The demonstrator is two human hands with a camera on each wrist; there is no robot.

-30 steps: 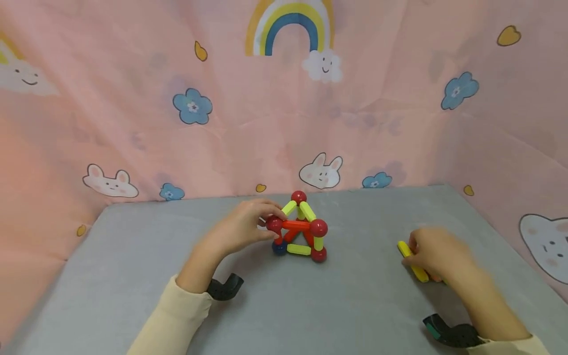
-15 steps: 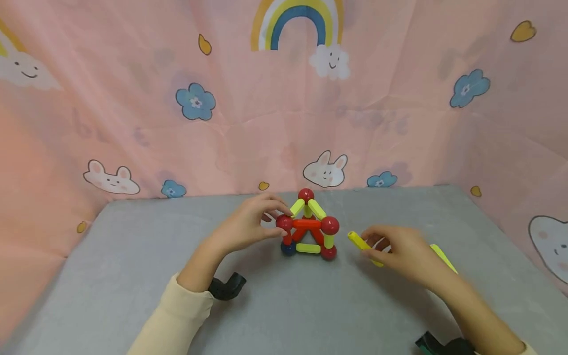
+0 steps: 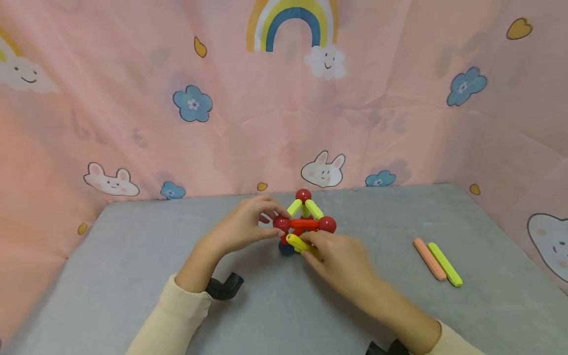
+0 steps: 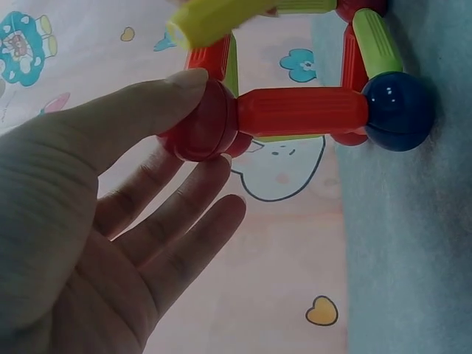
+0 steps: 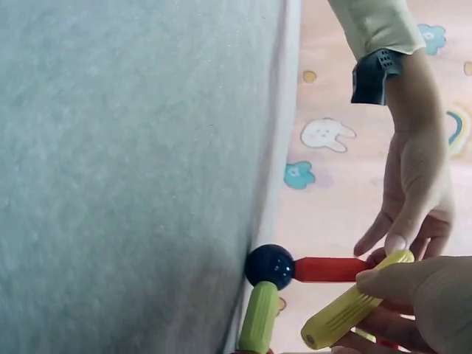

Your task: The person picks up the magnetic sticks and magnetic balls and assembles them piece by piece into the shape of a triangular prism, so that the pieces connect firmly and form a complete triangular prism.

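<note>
A small frame of balls and ribbed rods stands on the grey table, with a red ball (image 3: 303, 195) at its peak. My left hand (image 3: 241, 222) holds the red ball (image 4: 210, 122) at its upper left corner between thumb and fingers. Below that ball, an upright red rod (image 4: 302, 111) joins it to a dark blue ball (image 4: 400, 110) on the table. My right hand (image 3: 343, 261) pinches a yellow rod (image 5: 350, 310) in front of the frame, one end near the left-held ball; contact is unclear. That hand hides the frame's lower right corner.
An orange rod (image 3: 429, 259) and a yellow-green rod (image 3: 445, 265) lie side by side on the right of the grey table (image 3: 133, 276). A pink patterned cloth (image 3: 248, 123) hangs behind the table and along its sides.
My right hand has carried the yellow rod leftward from the table's right side to the front of the frame. The orange and yellow-green rods are now uncovered. My left hand stays at its ball.
</note>
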